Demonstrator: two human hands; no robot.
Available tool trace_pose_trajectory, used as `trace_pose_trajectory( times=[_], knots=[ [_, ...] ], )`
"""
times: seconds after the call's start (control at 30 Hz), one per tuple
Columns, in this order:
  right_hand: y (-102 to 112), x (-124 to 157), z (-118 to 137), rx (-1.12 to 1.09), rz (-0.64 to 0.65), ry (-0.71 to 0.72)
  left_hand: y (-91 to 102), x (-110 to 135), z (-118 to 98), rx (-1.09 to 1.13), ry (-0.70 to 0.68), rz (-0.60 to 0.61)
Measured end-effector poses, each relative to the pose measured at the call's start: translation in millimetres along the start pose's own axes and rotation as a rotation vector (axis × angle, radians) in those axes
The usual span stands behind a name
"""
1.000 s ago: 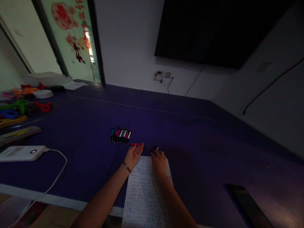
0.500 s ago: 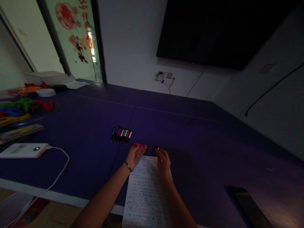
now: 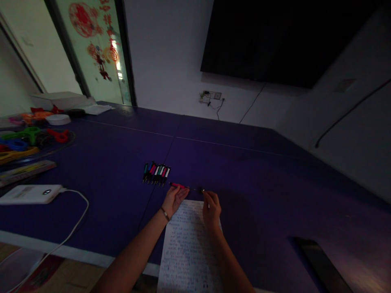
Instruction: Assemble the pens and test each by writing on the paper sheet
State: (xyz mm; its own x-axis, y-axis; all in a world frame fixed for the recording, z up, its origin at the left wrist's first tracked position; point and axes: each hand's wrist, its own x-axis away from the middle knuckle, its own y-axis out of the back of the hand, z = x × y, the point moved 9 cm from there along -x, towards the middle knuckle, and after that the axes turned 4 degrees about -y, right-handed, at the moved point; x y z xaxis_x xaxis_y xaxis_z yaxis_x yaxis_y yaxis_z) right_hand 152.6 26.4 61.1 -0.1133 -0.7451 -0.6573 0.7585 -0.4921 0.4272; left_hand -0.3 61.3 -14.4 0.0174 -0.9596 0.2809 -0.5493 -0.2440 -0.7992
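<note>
A pink pen barrel [image 3: 179,185] with a dark end lies in the fingers of my left hand [image 3: 173,199], which wears a thin bracelet. My right hand [image 3: 211,205] pinches a small dark pen part [image 3: 201,190] with a shiny end. Between the two pieces shows a gap, with a thin tip faintly visible in it. Under my wrists lies a sheet of handwritten paper [image 3: 186,244]. Just beyond my left hand, several pens [image 3: 157,174] in white, pink, green and blue lie side by side in a row.
A white power bank [image 3: 30,194] with a cable sits at the left, near a long box [image 3: 27,171] and a tray of colourful scissors [image 3: 30,134]. A dark phone [image 3: 320,262] lies at the right. The purple table [image 3: 244,162] reaches back to the wall.
My right hand has shifted slightly to the right with the dark pen part, away from the pink barrel. My left hand stays nearly in place.
</note>
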Motion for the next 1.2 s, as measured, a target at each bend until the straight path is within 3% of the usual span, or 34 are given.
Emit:
trace_pose_trajectory(
  times=[0.27,0.47,0.8,0.9,1.07,1.2],
  knots=[
    [-16.3,4.3,7.8,0.011,0.135,0.055,-7.2,3.5,15.4,-0.049,0.056,0.112],
    [-17.9,3.8,9.2,-0.002,0.147,0.028,-6.7,5.2,27.1,-0.012,0.089,0.137],
    [-6.4,-1.7,12.4,-0.156,0.076,-0.054,-10.0,6.3,27.3,0.003,0.110,0.194],
    [-7.0,-1.7,14.2,-0.190,0.110,-0.028,-10.1,6.0,25.9,-0.021,0.094,0.202],
    [-20.0,-5.2,1.2,-0.173,0.174,-0.116,-14.2,7.1,22.3,-0.046,0.078,0.232],
    [-11.8,-19.9,29.1,-0.103,0.250,-0.083,-8.8,3.0,14.5,0.026,0.032,0.160]
  ],
)
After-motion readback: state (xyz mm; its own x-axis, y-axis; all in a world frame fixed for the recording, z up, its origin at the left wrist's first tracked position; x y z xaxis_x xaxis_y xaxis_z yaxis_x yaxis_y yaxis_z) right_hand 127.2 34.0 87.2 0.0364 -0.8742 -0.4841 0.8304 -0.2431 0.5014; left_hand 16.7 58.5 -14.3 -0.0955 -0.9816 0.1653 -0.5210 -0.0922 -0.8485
